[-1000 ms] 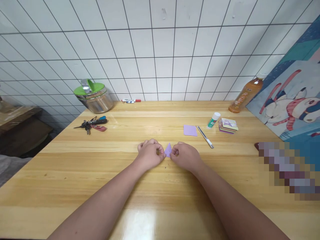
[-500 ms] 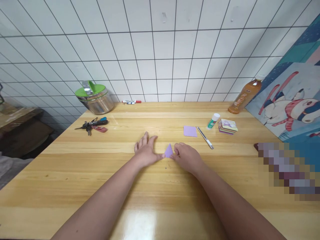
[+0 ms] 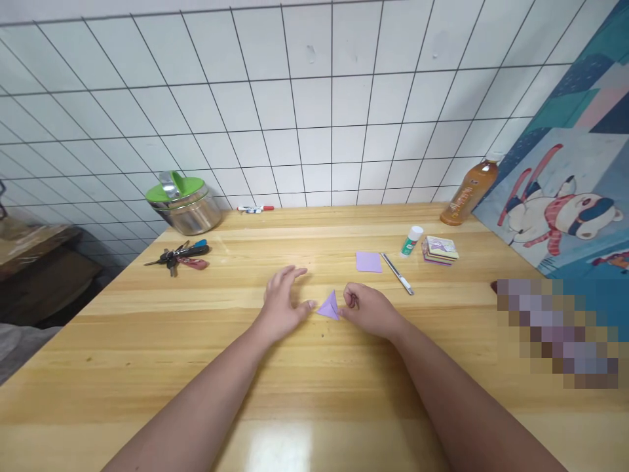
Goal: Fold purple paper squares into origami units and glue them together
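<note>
An object [image 3: 553, 331] at the right is being masked by coarse squares; both forearms [image 3: 206, 393] are being cut off below; the painting [image 3: 582, 154] is being cropped at the right, grey fabric [image 3: 22, 347] at the left; some fingertips of the right hand [image 3: 369, 311] are being hidden, its contact with the folded purple paper [image 3: 327, 309] being left unclear.

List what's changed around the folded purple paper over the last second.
The left hand has opened and drawn back leftward, its thumb at or just off the folded purple paper, which has turned slightly. The right hand stays by the paper's right corner. Purple square, cutter and glue stick haven't moved.
</note>
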